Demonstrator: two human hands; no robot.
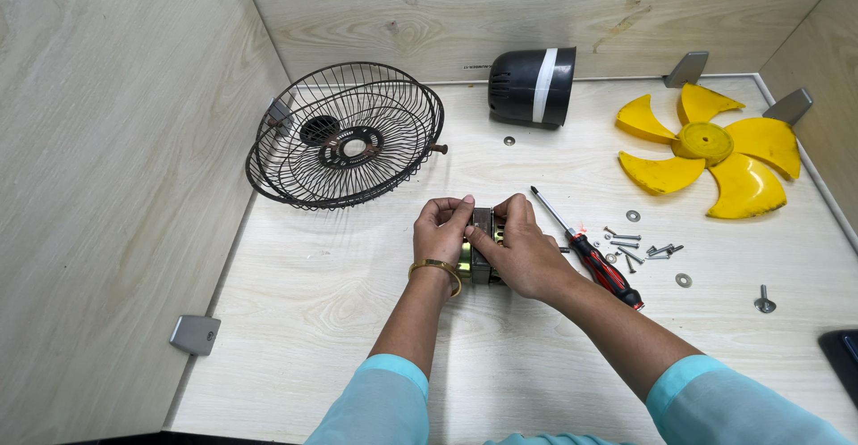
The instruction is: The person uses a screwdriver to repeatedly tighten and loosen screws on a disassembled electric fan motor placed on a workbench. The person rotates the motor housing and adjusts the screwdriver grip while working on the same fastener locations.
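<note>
Both hands [487, 244] clasp motor [481, 247].

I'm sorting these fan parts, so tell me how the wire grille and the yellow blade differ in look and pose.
The wire grille is black open mesh; the yellow blade is solid plastic with five broad lobes. The grille leans tilted near the left wall, while the blade lies flat at the far right. The grille looks larger across than the blade. Both are round with a central hub, and neither hand touches them.
</note>
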